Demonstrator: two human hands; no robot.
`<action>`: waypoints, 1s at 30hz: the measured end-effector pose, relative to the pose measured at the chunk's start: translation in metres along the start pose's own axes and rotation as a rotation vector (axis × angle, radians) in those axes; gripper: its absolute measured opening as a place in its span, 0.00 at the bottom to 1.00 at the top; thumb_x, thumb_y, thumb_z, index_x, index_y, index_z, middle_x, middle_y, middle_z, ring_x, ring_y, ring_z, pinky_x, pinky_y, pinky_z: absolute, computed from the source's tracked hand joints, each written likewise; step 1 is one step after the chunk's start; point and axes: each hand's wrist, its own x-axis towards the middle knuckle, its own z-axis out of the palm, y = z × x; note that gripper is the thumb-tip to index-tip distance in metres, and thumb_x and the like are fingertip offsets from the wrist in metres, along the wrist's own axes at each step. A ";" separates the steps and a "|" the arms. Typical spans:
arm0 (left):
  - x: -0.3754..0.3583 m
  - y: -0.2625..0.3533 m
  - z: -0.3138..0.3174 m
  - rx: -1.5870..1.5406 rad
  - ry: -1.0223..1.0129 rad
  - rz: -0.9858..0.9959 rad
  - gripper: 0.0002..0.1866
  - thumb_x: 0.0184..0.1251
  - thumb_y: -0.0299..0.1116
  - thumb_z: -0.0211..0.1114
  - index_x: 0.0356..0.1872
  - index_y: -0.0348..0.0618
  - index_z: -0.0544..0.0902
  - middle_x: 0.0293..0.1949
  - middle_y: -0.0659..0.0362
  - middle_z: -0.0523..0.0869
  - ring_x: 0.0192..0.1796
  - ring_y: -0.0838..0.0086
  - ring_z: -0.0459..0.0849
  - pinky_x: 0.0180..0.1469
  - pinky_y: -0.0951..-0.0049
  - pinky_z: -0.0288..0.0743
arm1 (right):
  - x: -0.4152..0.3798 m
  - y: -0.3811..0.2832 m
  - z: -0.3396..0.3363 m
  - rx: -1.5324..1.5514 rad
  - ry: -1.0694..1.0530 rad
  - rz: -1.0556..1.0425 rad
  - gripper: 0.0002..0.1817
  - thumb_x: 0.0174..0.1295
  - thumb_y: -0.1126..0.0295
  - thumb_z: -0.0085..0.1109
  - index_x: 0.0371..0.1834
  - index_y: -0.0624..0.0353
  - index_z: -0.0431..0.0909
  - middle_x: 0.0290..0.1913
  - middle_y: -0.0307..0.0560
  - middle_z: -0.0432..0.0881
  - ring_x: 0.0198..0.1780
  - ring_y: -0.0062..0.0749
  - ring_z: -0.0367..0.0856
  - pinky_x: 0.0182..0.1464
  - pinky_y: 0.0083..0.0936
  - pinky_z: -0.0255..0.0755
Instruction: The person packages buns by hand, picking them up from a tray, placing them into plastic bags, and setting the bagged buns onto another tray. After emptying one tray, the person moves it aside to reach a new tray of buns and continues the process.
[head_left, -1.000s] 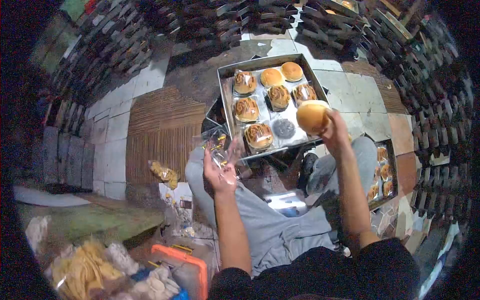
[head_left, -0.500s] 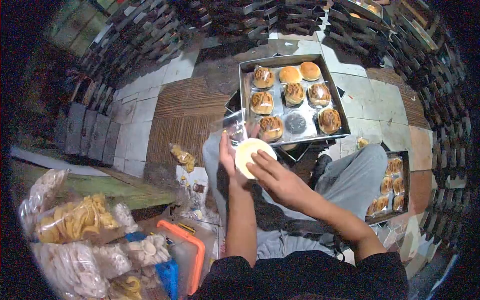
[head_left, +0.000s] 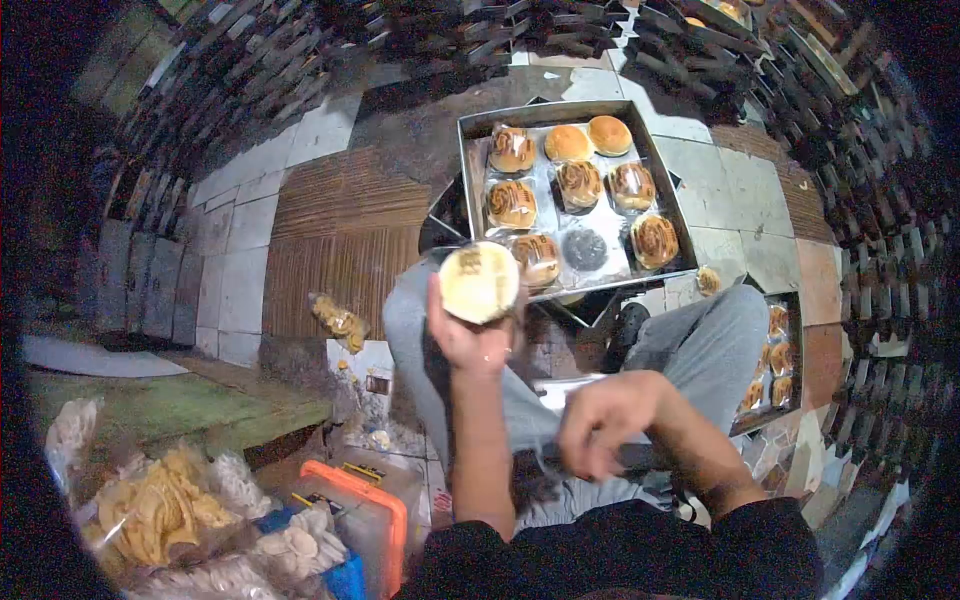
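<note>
My left hand (head_left: 468, 340) is raised and grips a round pale bun in a clear plastic bag (head_left: 479, 282), its flat underside turned toward me. My right hand (head_left: 603, 422) hangs lower, near my lap, with the fingers curled and nothing visible in it. Just beyond the bun sits a metal tray (head_left: 470, 190) on the floor, holding several buns, most of them wrapped in clear plastic, two plain ones at the far end. I sit with my grey-trousered legs (head_left: 700, 345) on either side of the tray's near edge.
A second tray of wrapped buns (head_left: 775, 360) lies at my right. An orange-rimmed plastic box (head_left: 365, 520) and bags of crackers (head_left: 160, 510) are at the lower left. A small bag of snacks (head_left: 335, 320) lies on the tiled floor. Stacked metal tins line the far wall.
The right hand pushed the bun into the bag held by the left hand, then let go and dropped toward my lap. The left hand now lifts the bagged bun alone.
</note>
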 end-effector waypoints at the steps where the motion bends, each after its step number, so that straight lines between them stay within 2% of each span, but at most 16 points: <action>1: 0.002 0.015 0.001 -0.035 -0.058 -0.021 0.31 0.77 0.61 0.51 0.67 0.48 0.76 0.61 0.47 0.84 0.62 0.51 0.84 0.57 0.36 0.81 | -0.006 -0.002 -0.001 0.104 0.051 -0.038 0.12 0.69 0.67 0.65 0.47 0.66 0.82 0.38 0.48 0.87 0.38 0.42 0.87 0.45 0.38 0.80; 2: -0.004 0.025 0.004 -0.010 0.004 0.030 0.32 0.78 0.61 0.49 0.68 0.47 0.75 0.64 0.47 0.81 0.64 0.50 0.82 0.60 0.35 0.79 | -0.007 -0.004 -0.002 0.206 0.096 -0.075 0.13 0.69 0.67 0.64 0.47 0.66 0.82 0.40 0.47 0.87 0.40 0.38 0.87 0.47 0.38 0.80; 3: -0.015 0.027 0.008 -0.006 0.011 0.043 0.32 0.78 0.61 0.49 0.68 0.47 0.75 0.64 0.47 0.81 0.64 0.50 0.82 0.60 0.35 0.79 | 0.012 -0.007 -0.001 -0.151 0.671 -0.173 0.11 0.68 0.70 0.64 0.50 0.63 0.83 0.43 0.48 0.87 0.46 0.36 0.87 0.51 0.34 0.80; 5: -0.044 0.030 0.013 0.167 0.071 0.017 0.36 0.79 0.65 0.46 0.70 0.45 0.72 0.66 0.48 0.80 0.64 0.50 0.82 0.62 0.39 0.78 | 0.034 -0.008 -0.006 -0.628 1.161 -0.329 0.10 0.66 0.73 0.65 0.50 0.61 0.85 0.46 0.49 0.86 0.51 0.36 0.86 0.54 0.31 0.79; 7: -0.079 0.018 0.013 0.386 0.158 -0.013 0.46 0.77 0.73 0.35 0.71 0.38 0.70 0.62 0.51 0.82 0.60 0.59 0.84 0.59 0.57 0.82 | 0.037 0.013 -0.013 -0.524 0.885 -0.396 0.09 0.65 0.74 0.66 0.47 0.59 0.87 0.44 0.49 0.87 0.49 0.39 0.87 0.53 0.32 0.79; 10: -0.117 0.048 -0.018 0.808 0.248 -0.174 0.37 0.79 0.66 0.45 0.71 0.44 0.73 0.62 0.50 0.82 0.63 0.60 0.82 0.59 0.60 0.80 | 0.053 0.030 -0.004 -0.416 1.014 -0.434 0.07 0.63 0.74 0.69 0.43 0.63 0.87 0.42 0.49 0.88 0.45 0.37 0.87 0.50 0.30 0.79; 12: -0.124 0.062 0.011 1.856 0.490 -0.204 0.24 0.78 0.50 0.60 0.64 0.46 0.79 0.56 0.49 0.85 0.59 0.60 0.83 0.57 0.64 0.78 | 0.067 0.037 -0.003 -0.364 1.161 -0.483 0.06 0.63 0.76 0.67 0.42 0.65 0.87 0.40 0.49 0.89 0.41 0.34 0.88 0.46 0.28 0.79; 13: -0.124 0.058 0.012 1.853 0.500 -0.203 0.24 0.78 0.50 0.60 0.64 0.46 0.79 0.56 0.49 0.85 0.59 0.60 0.83 0.57 0.64 0.78 | 0.074 0.043 -0.003 -0.362 1.153 -0.483 0.06 0.63 0.76 0.67 0.42 0.65 0.87 0.40 0.49 0.89 0.41 0.34 0.88 0.46 0.28 0.79; 15: -0.115 0.047 0.011 1.768 0.240 0.831 0.14 0.71 0.31 0.69 0.55 0.43 0.85 0.53 0.46 0.83 0.48 0.60 0.86 0.43 0.67 0.80 | 0.086 0.048 -0.007 -0.448 1.173 -0.526 0.07 0.64 0.76 0.67 0.43 0.65 0.87 0.38 0.48 0.89 0.40 0.33 0.88 0.44 0.27 0.78; 16: -0.106 0.048 0.005 1.807 0.156 1.012 0.11 0.67 0.22 0.70 0.49 0.39 0.86 0.52 0.48 0.83 0.46 0.62 0.85 0.44 0.70 0.79 | 0.089 0.040 -0.005 -0.455 1.167 -0.558 0.07 0.62 0.76 0.69 0.42 0.64 0.87 0.36 0.49 0.89 0.38 0.36 0.88 0.42 0.28 0.79; 21: -0.097 0.063 0.010 1.541 0.002 1.077 0.07 0.71 0.20 0.65 0.45 0.38 0.88 0.43 0.58 0.84 0.41 0.75 0.84 0.41 0.77 0.78 | 0.056 -0.034 0.020 -0.937 1.171 -0.656 0.08 0.59 0.72 0.72 0.40 0.59 0.87 0.42 0.49 0.87 0.37 0.44 0.88 0.41 0.31 0.83; 23: -0.117 0.069 0.009 1.345 0.145 0.637 0.07 0.72 0.20 0.65 0.45 0.38 0.89 0.39 0.61 0.83 0.36 0.77 0.84 0.34 0.79 0.79 | 0.048 -0.005 0.012 -1.003 1.257 -0.841 0.11 0.57 0.73 0.73 0.43 0.59 0.89 0.45 0.49 0.86 0.44 0.43 0.87 0.47 0.31 0.81; 25: -0.114 0.063 0.012 1.430 0.143 0.599 0.08 0.71 0.20 0.67 0.47 0.36 0.87 0.38 0.60 0.82 0.31 0.79 0.81 0.27 0.81 0.76 | 0.048 0.013 -0.002 -0.786 1.283 -0.627 0.09 0.58 0.73 0.73 0.42 0.59 0.90 0.45 0.47 0.87 0.47 0.38 0.86 0.46 0.28 0.80; 27: -0.107 0.052 0.003 1.113 0.156 0.658 0.07 0.69 0.21 0.69 0.44 0.33 0.83 0.35 0.59 0.82 0.31 0.81 0.79 0.24 0.81 0.73 | 0.044 0.021 -0.008 -0.236 1.159 -0.459 0.06 0.59 0.73 0.72 0.37 0.61 0.90 0.42 0.45 0.88 0.45 0.36 0.86 0.48 0.30 0.79; 29: -0.108 0.059 -0.001 1.133 0.112 0.598 0.08 0.68 0.24 0.72 0.39 0.35 0.79 0.33 0.59 0.81 0.32 0.80 0.79 0.27 0.79 0.74 | 0.047 0.015 -0.003 -0.240 1.148 -0.506 0.06 0.61 0.71 0.71 0.35 0.63 0.89 0.37 0.45 0.89 0.42 0.32 0.86 0.49 0.28 0.78; 30: -0.105 0.061 -0.002 1.210 0.089 0.730 0.08 0.68 0.24 0.72 0.37 0.36 0.78 0.33 0.60 0.81 0.34 0.79 0.79 0.31 0.77 0.74 | 0.044 0.011 -0.003 -0.146 1.166 -0.414 0.07 0.61 0.70 0.72 0.35 0.63 0.89 0.35 0.44 0.89 0.41 0.30 0.86 0.48 0.27 0.77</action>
